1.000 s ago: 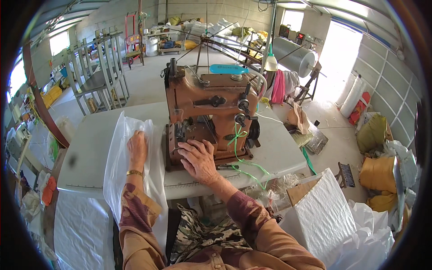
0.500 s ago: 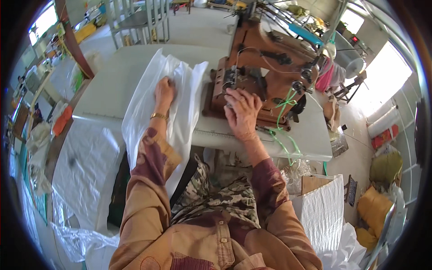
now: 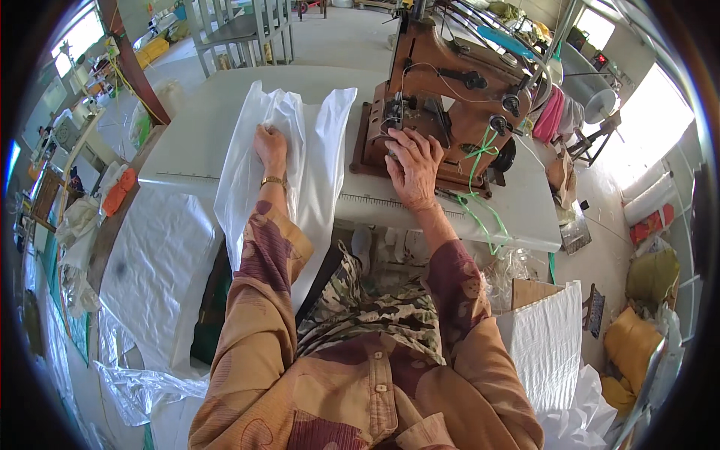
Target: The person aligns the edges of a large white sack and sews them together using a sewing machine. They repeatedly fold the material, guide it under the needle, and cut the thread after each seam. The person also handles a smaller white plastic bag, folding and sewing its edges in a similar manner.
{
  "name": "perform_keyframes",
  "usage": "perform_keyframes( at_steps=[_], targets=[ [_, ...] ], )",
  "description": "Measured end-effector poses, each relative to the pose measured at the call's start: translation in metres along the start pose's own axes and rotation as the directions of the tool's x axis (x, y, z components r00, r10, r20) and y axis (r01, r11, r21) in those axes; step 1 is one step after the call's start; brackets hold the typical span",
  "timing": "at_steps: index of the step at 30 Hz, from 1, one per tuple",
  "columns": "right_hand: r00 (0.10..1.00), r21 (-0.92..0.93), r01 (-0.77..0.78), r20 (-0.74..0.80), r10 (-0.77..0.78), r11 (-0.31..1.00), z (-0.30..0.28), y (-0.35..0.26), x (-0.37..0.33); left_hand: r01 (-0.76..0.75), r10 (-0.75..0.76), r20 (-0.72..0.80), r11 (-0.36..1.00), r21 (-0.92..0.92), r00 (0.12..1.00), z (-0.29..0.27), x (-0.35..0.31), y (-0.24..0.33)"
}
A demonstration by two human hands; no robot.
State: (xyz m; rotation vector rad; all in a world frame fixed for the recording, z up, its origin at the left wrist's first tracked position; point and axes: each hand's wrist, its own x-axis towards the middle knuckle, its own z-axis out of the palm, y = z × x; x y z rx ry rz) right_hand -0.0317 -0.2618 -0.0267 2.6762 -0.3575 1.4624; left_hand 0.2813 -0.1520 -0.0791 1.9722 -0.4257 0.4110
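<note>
White plastic sheeting (image 3: 319, 150) lies in loose folds across the table, left of a brown sewing machine (image 3: 431, 82). My left hand (image 3: 271, 148) is closed in a fist on the sheeting, bunching it near its middle. At the front of the machine, beside the needle area, rests my right hand (image 3: 415, 166). Its fingers are slightly bent and apart, lying on the machine's near left part; what is under the fingertips is hidden. Green string (image 3: 480, 154) is tied to the machine and trails over the table's front edge.
The pale table (image 3: 202, 112) has a ruler strip (image 3: 375, 201) along its front edge. More white sheeting (image 3: 154, 277) hangs at the left. A white-covered box (image 3: 544, 349) stands at my right. A grey metal chair (image 3: 244, 34) is beyond the table.
The whole view has shifted slightly, so everything appears a little farther right. Both hands keep nearly the same places on the sheeting and at the machine.
</note>
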Motion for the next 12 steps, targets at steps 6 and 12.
perform_keyframes(
  at_steps=[6,12],
  targets=[
    [0.998,0.08,0.059,0.01,-0.06,0.995,-0.018,-0.001,-0.008,-0.015,0.017,-0.018,0.994,0.112,1.0,-0.038,0.01,-0.042],
    [0.995,0.182,-0.016,0.103,-0.002,0.983,-0.035,-0.012,-0.053,-0.183,0.172,-0.175,0.982,-0.05,0.97,-0.108,0.047,-0.135]
  ],
)
